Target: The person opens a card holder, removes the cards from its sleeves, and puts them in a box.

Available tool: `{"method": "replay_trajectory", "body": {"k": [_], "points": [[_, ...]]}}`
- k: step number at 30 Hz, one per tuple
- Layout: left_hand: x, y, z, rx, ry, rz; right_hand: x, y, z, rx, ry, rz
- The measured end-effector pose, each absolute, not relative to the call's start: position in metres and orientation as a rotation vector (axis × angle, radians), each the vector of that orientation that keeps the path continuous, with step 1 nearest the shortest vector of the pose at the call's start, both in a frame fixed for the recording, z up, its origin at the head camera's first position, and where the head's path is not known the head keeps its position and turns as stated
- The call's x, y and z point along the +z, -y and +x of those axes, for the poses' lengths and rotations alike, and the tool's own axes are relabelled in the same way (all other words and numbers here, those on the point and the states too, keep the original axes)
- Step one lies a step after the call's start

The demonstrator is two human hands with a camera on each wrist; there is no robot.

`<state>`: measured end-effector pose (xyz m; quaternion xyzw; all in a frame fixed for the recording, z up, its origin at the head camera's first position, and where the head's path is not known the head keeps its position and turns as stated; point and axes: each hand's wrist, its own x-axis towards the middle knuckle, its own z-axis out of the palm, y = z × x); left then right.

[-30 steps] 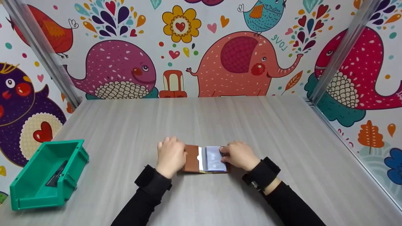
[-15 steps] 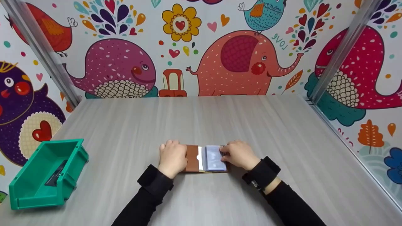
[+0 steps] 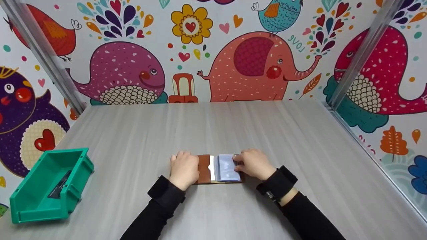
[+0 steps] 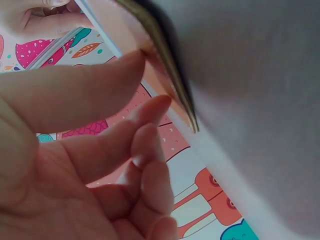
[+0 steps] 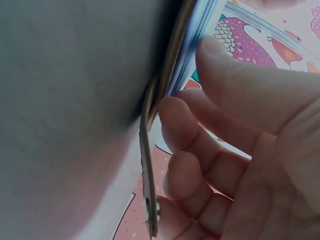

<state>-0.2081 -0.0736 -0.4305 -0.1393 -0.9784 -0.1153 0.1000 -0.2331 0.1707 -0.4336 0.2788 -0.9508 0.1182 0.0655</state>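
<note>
A brown card holder [image 3: 204, 169] lies unfolded on the table, with clear plastic sleeves [image 3: 228, 168] on its right half and a white strip beside the fold. My left hand [image 3: 184, 169] holds its left edge. In the left wrist view, thumb and index fingertips touch the brown cover [image 4: 160, 70]. My right hand [image 3: 255, 163] grips the right side, thumb on the sleeves and bent fingers along the edge. The right wrist view shows a strap [image 5: 145, 175] with a metal snap sticking out beside those fingers. My palms hide the holder's outer edges in the head view.
A green bin [image 3: 40, 215] stands at the table's left, with a dark flat item [image 3: 60, 185] inside. Behind the grey wood-grain table [image 3: 206, 130] rises a wall printed with cartoon animals. Metal posts stand at both back corners.
My left hand has shifted slightly right and down along with the left cover, which lies flatter than before. The right hand keeps its place on the sleeves.
</note>
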Motion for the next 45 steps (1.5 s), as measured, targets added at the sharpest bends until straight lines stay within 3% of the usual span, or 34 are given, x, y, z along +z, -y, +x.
{"method": "replay_trajectory", "body": {"k": [45], "points": [[-0.4322,0.0723,-0.2067,-0.307,2.868,-0.42,-0.4363,-0.168,-0.238,0.412,2.789,0.801]]}}
